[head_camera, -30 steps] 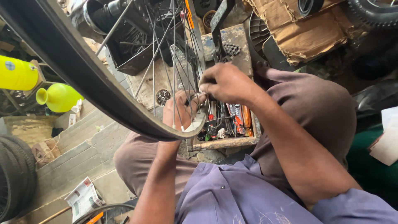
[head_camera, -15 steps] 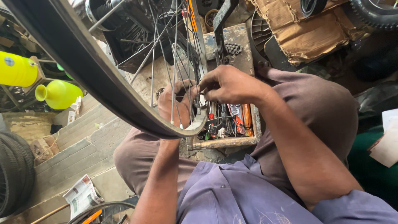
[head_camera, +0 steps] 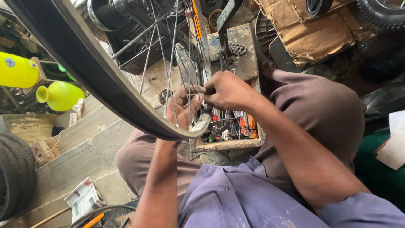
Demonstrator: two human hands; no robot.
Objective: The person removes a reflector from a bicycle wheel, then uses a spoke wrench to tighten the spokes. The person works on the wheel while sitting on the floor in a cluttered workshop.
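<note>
A bicycle wheel with a black tyre (head_camera: pixel 84 71) and thin metal spokes (head_camera: pixel 168 63) stands over my lap, its silver rim (head_camera: pixel 199 126) lowest between my knees. My left hand (head_camera: pixel 183 107) reaches through behind the spokes, with its fingers curled on the rim's inner side. My right hand (head_camera: pixel 230 90) is closed in a pinch on a spoke just above the rim and touches the left fingers. What lies under the fingertips is hidden. The dark hub (head_camera: pixel 110 14) sits at the top.
A wooden tray of small tools (head_camera: pixel 230 126) lies under the rim. Two yellow plastic containers (head_camera: pixel 61 95) stand at the left, with a stacked tyre (head_camera: pixel 12 177) below them. A newspaper (head_camera: pixel 84 198) and another wheel (head_camera: pixel 101 215) lie at the bottom left, and torn cardboard (head_camera: pixel 312 33) at the top right.
Both hands stay at the bottom of the rim. My left fingers have curled up closer to the right hand, and the wheel has shifted slightly.
</note>
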